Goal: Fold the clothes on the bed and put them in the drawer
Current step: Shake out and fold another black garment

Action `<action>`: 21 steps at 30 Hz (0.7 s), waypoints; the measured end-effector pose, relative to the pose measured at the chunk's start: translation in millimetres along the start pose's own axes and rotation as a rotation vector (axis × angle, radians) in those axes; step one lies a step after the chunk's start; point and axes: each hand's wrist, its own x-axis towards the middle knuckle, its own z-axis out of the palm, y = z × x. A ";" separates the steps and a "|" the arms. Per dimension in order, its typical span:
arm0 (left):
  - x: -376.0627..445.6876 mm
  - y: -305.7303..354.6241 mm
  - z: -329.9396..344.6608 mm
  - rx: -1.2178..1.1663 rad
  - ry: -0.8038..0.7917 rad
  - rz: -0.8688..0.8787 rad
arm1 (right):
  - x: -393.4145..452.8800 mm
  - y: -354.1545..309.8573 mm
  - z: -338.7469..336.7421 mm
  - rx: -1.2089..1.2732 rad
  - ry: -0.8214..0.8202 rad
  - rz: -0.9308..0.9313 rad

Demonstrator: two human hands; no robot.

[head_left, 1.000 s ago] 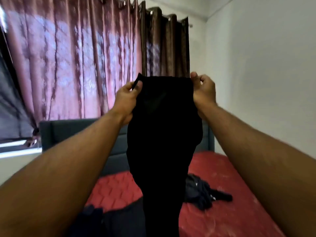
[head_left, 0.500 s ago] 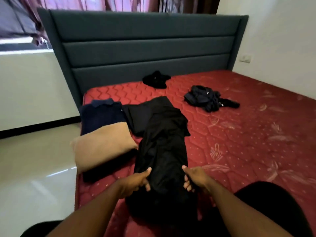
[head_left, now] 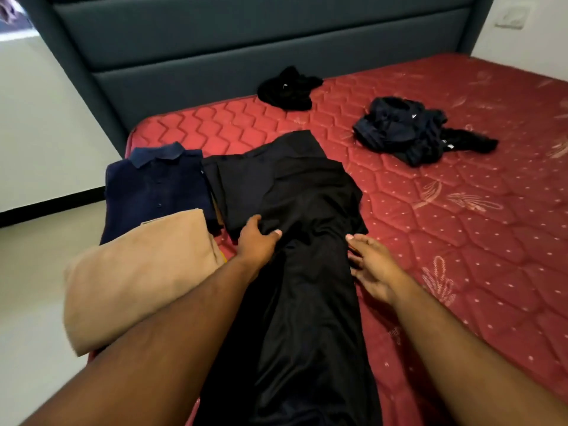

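A long black garment [head_left: 307,287] lies stretched out on the red mattress [head_left: 461,241], running away from me. My left hand [head_left: 256,241] rests on its left side with the thumb spread over the cloth. My right hand [head_left: 370,267] lies with straight fingers along its right edge. Its far end overlaps a folded black piece [head_left: 246,176]. To the left lie a folded navy polo shirt [head_left: 156,186] and a folded tan garment [head_left: 138,278]. Two unfolded dark heaps sit further up the bed: a black one [head_left: 289,89] and a navy one [head_left: 412,130].
A dark grey padded headboard [head_left: 246,41] closes the far end of the bed. The bed's left edge drops to a pale tiled floor [head_left: 30,318]. White walls stand to the left and right, with a wall plate [head_left: 508,16] at the upper right.
One second ago both hands held the black garment up in the air by its top edge. It now lies on the mattress, and both hands have slid further up along its sides.
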 end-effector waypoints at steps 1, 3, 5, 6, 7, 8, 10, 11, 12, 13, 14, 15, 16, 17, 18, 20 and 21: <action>12.3 -2.9 6.5 -0.003 0.048 -0.053 | 7.7 0.2 1.5 0.035 -0.020 0.048; 29.4 -5.5 18.4 0.010 0.153 -0.143 | 25.9 0.4 2.3 0.066 -0.069 0.137; 30.0 -4.4 22.5 -0.128 0.153 -0.230 | 33.3 -3.1 4.8 0.056 -0.102 0.206; 27.5 -1.5 24.7 -0.212 0.084 -0.278 | 38.0 -4.3 5.3 0.057 -0.131 0.221; 26.2 1.7 26.3 -0.277 -0.005 -0.323 | 41.8 -5.9 4.8 0.064 -0.143 0.221; 21.8 7.2 22.4 -0.318 -0.094 -0.361 | 41.7 -6.5 4.5 0.060 -0.148 0.211; 13.4 17.6 8.8 -0.460 -0.280 -0.441 | 35.4 -9.1 4.0 0.127 -0.205 0.186; 7.7 22.6 -1.1 -0.576 -0.377 -0.479 | 31.6 -11.3 2.9 0.198 -0.248 0.171; 1.7 27.9 -10.6 -0.705 -0.447 -0.502 | 26.5 -16.9 1.8 0.265 -0.281 0.172; -5.8 32.9 -21.5 -0.814 -0.487 -0.502 | 20.5 -23.3 1.6 0.317 -0.317 0.181; -12.5 37.1 -31.3 -0.882 -0.507 -0.477 | 11.1 -32.4 3.5 0.368 -0.354 0.201; -19.6 41.8 -41.0 -0.905 -0.503 -0.451 | 1.7 -41.3 6.1 0.383 -0.388 0.214; -27.4 47.4 -50.7 -0.901 -0.497 -0.421 | -10.8 -50.7 9.9 0.383 -0.402 0.201; -36.5 56.0 -63.2 -0.875 -0.480 -0.393 | -26.5 -61.6 14.2 0.339 -0.420 0.157; -43.0 65.3 -72.8 -0.820 -0.473 -0.371 | -37.9 -70.8 16.4 0.299 -0.417 0.097; -55.9 92.8 -96.7 -0.690 -0.474 -0.328 | -64.2 -99.0 22.1 0.253 -0.361 -0.044; -60.3 108.0 -106.6 -0.648 -0.466 -0.309 | -75.6 -115.8 26.0 0.220 -0.329 -0.098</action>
